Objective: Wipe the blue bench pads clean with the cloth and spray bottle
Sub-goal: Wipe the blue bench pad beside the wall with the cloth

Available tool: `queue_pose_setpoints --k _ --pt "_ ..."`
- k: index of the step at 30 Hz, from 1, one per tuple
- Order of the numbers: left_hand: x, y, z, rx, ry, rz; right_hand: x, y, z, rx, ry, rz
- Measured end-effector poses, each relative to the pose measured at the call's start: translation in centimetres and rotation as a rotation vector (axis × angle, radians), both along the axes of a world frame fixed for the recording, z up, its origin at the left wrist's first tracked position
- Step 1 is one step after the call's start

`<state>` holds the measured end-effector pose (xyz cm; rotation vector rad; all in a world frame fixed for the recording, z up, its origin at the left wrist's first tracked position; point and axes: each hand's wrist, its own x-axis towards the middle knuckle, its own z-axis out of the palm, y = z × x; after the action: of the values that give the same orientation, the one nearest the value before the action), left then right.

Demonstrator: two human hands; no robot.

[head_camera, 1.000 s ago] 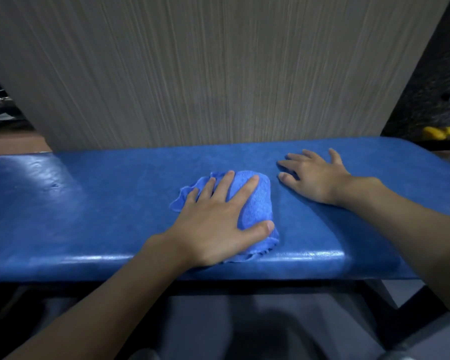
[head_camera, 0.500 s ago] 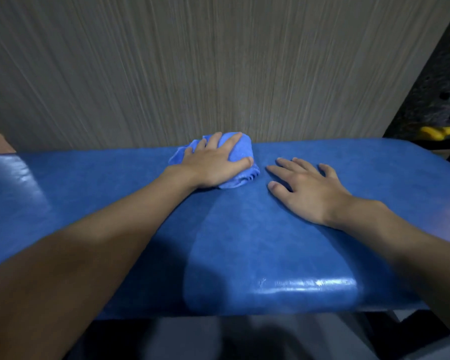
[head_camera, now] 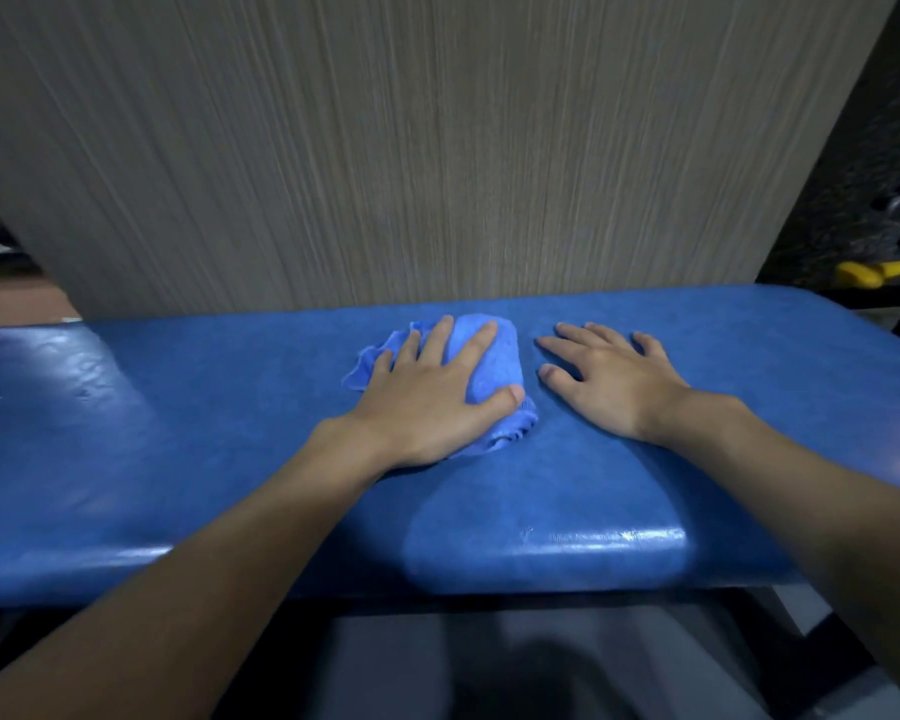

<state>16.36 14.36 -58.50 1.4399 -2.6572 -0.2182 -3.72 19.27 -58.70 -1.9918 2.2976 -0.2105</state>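
From the head view, my left hand (head_camera: 427,402) presses flat on the bunched blue cloth (head_camera: 494,366), fingers straight and spread, thumb against its near side. The cloth lies mid-length on the blue bench pad (head_camera: 178,433), toward its far edge. My right hand (head_camera: 609,387) rests palm-down on the pad just beside the cloth, fingers apart.

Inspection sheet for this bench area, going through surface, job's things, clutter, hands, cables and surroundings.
Surface: blue bench pad, glossy, with a paler patch at the front edge.
Job's things: blue cloth bunched on the pad; no spray bottle in view.
Clutter: nothing seen.
Hands: left hand presses flat on the cloth; right hand lies flat on the pad beside it, not touching the cloth.
Cables: nothing seen.
Surroundings: wood-grain panel behind the bench; yellow object at far right.
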Motion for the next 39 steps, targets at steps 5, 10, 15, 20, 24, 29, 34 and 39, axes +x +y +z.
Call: queue_pose_setpoints --k 5,10,15,20,24,29,34,39 --pt "3.0 6.2 -0.3 -0.030 -0.029 -0.053 0.4 0.4 0.4 0.021 0.022 0.007" --pt "3.0 6.1 -0.5 -0.038 -0.021 -0.043 0.4 -0.1 1.4 0.014 0.109 0.019" --pt "1.6 1.9 -0.5 -0.031 0.014 -0.022 0.2 -0.8 0.6 0.023 0.005 0.021" --pt "-1.0 -5.5 -0.4 -0.009 0.039 0.053 0.1 -1.0 -0.2 0.017 0.011 0.027" --pt "-2.8 -10.1 0.0 0.004 0.062 0.122 0.0 -1.1 -0.3 0.008 0.011 0.031" --pt "-2.9 -10.0 -0.3 -0.008 0.064 0.121 0.0 -1.0 -0.3 -0.006 0.004 0.025" --pt "-1.0 -5.2 -0.2 0.006 0.038 0.073 0.0 -0.9 -0.2 -0.002 -0.004 0.018" --pt "1.7 1.8 -0.3 -0.025 0.006 0.035 0.2 -0.8 0.1 0.005 -0.001 0.012"
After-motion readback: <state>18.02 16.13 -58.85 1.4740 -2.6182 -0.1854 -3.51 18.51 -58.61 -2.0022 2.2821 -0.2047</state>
